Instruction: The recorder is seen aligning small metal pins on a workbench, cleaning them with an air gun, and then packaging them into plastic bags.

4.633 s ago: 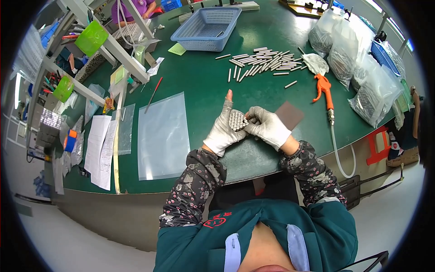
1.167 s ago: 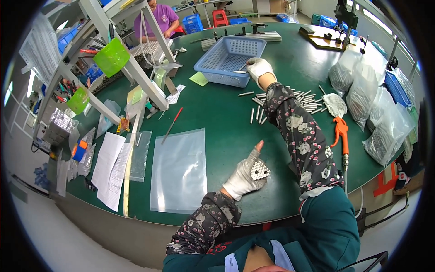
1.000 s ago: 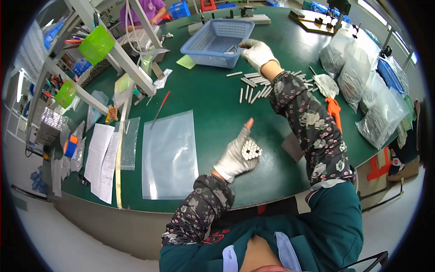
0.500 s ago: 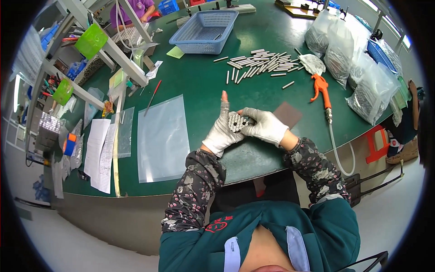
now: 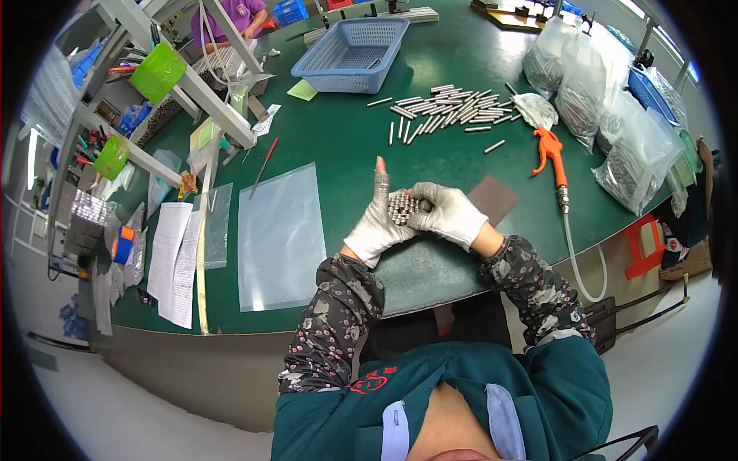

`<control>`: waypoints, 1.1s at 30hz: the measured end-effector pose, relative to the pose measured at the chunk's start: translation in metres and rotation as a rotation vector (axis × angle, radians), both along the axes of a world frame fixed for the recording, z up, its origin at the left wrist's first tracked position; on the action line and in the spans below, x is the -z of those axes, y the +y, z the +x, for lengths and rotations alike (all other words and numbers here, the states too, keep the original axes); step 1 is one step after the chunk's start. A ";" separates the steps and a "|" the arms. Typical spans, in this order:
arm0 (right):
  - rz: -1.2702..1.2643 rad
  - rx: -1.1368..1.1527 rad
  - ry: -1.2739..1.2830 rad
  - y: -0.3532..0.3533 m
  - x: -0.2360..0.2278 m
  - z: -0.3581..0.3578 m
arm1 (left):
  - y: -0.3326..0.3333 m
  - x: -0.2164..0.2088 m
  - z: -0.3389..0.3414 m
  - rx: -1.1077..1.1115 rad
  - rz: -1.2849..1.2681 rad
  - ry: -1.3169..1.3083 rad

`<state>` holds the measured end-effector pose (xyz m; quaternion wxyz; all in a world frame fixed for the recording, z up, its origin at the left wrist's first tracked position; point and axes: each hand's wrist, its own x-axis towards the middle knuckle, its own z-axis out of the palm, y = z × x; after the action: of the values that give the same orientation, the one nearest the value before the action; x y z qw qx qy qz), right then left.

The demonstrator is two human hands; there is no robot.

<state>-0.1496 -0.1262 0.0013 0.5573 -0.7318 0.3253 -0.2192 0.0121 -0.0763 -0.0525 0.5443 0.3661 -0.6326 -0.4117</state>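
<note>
Between my two gloved hands, just above the near part of the green table, is a bundle of metal pins (image 5: 401, 207) with its round ends facing up. My left hand (image 5: 374, 224) wraps the bundle from the left, its bare thumb tip sticking up and away. From the other side my right hand (image 5: 450, 217) closes on the bundle, fingers bent over its right edge. Farther out lies a loose pile of metal pins (image 5: 453, 111), one pin apart at its right. A brown square sheet (image 5: 492, 199) lies flat beside my right hand.
A clear plastic bag (image 5: 281, 238) lies flat at left, beside paper sheets (image 5: 171, 261) and a red pen (image 5: 264, 167). A blue basket (image 5: 350, 58) stands at the back. Right are an orange air gun (image 5: 550, 157) with hose and filled plastic bags (image 5: 576, 88). A co-worker (image 5: 231, 21) sits far left.
The view has shifted slightly, so the table things sit a little farther right. My right fingers have moved slightly over the pin ends; both hands stay on the bundle.
</note>
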 end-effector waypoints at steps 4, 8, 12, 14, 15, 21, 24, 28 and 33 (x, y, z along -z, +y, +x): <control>-0.045 0.015 -0.002 0.005 0.002 0.001 | 0.003 -0.003 0.003 0.008 0.041 -0.069; -0.097 0.027 0.032 0.012 -0.004 -0.001 | 0.003 -0.003 0.006 0.008 -0.025 -0.163; -0.078 0.030 -0.016 0.012 0.008 -0.003 | 0.007 -0.003 0.005 -0.001 0.054 -0.099; -0.043 0.027 -0.045 0.013 0.012 -0.002 | 0.006 -0.001 0.006 -0.039 0.008 -0.167; -0.042 0.027 -0.046 0.013 0.015 -0.002 | 0.007 0.000 0.007 -0.038 0.008 -0.169; -0.032 0.043 -0.004 0.014 0.012 -0.001 | 0.004 0.012 0.009 -0.034 0.190 -0.087; -0.010 0.061 0.005 0.014 0.008 -0.004 | 0.005 0.004 0.004 -0.061 0.105 -0.138; 0.057 0.051 -0.029 0.014 0.008 -0.003 | 0.006 -0.002 0.003 -0.091 0.065 -0.169; 0.039 0.046 -0.019 0.013 0.012 -0.004 | 0.007 -0.003 0.003 -0.085 0.068 -0.178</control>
<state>-0.1532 -0.1128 -0.0110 0.5693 -0.7112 0.3407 -0.2325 0.0151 -0.0695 -0.0494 0.4903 0.4459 -0.6480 -0.3754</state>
